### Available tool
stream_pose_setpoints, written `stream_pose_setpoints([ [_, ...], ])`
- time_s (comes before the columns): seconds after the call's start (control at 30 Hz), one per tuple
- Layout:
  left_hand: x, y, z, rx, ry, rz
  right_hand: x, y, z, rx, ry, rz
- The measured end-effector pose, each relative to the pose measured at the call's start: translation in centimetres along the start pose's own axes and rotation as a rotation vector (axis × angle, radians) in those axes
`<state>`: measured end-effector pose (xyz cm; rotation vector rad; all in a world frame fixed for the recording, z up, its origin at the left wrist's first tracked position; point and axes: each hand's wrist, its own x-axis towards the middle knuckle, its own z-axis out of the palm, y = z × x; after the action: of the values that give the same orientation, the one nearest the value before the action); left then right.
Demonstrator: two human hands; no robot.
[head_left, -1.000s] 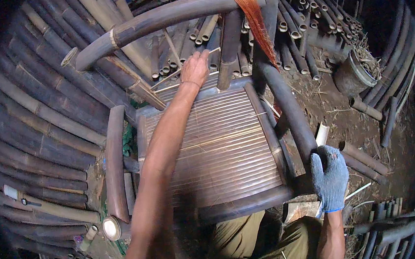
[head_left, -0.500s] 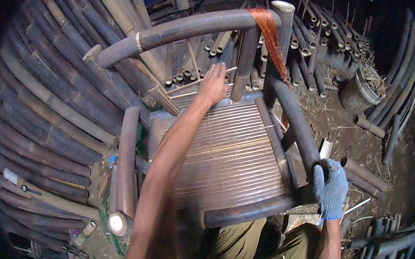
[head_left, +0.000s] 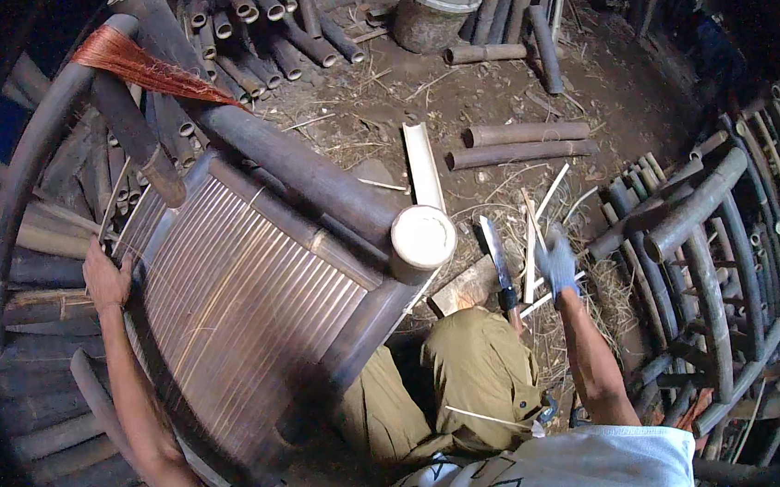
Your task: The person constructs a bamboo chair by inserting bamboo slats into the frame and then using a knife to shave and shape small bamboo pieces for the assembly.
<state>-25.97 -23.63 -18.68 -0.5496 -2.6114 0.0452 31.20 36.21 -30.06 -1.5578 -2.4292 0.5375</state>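
A dark bamboo chair with a slatted seat (head_left: 248, 312) lies tilted in front of me. My bare left hand (head_left: 106, 279) grips the seat's far edge near the curved back rail (head_left: 27, 173). A reddish fibre strip (head_left: 138, 66) hangs from the rail's top. The chair's arm pole ends in a pale cut face (head_left: 422, 236). My right hand (head_left: 557, 264), in a blue glove, hovers over thin bamboo slivers (head_left: 531, 240) on the ground. Whether it grips one cannot be made out. A knife (head_left: 497, 254) stands in a wooden block (head_left: 468, 285) just left of that hand.
My knees in olive trousers (head_left: 476, 375) are below the block. Another bamboo frame (head_left: 695, 235) stands at the right. Short poles (head_left: 524, 132), a split bamboo piece (head_left: 422, 162) and a bucket (head_left: 430, 8) lie on the dirt floor. Stacked poles (head_left: 269, 22) fill the top.
My right hand has left the chair's front arm pole and moved right, down to the slivers by the knife. The view has swung right. My left hand stays on the seat's edge.
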Motion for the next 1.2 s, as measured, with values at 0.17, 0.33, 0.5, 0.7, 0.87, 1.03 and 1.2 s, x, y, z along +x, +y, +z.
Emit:
stream_pose_setpoints([
  [0.17, 1.4, 5.2, -1.8, 0.024, -0.194, -0.293, -8.0, 14.6, 10.2, 0.435, -0.293, -0.049],
  [0.33, 0.5, 2.7, -3.8, 0.049, -0.229, -0.284, -11.1, 10.5, 12.6, 0.373, -0.405, 0.278],
  [0.5, -1.3, 3.2, -3.0, -0.014, -0.159, -0.322, -11.3, 4.0, 6.6, 0.558, -0.312, 0.389],
  [0.7, -1.4, 2.4, -3.1, -0.048, -0.058, -0.212, -11.0, -10.2, -7.3, 0.902, -0.156, 0.293],
  [0.87, -1.4, 2.0, -2.8, -0.093, 0.001, -0.211, -16.3, -27.1, -15.5, 0.667, -0.224, 0.134],
  [1.03, -1.2, -0.2, -0.7, -0.033, 0.062, -0.186, -19.0, -40.9, -7.1, 0.388, -0.615, -0.874],
  [1.2, -1.2, 1.1, -0.2, -0.093, 0.152, -0.145, -18.2, -53.0, 2.7, 0.446, -0.243, -1.019],
])
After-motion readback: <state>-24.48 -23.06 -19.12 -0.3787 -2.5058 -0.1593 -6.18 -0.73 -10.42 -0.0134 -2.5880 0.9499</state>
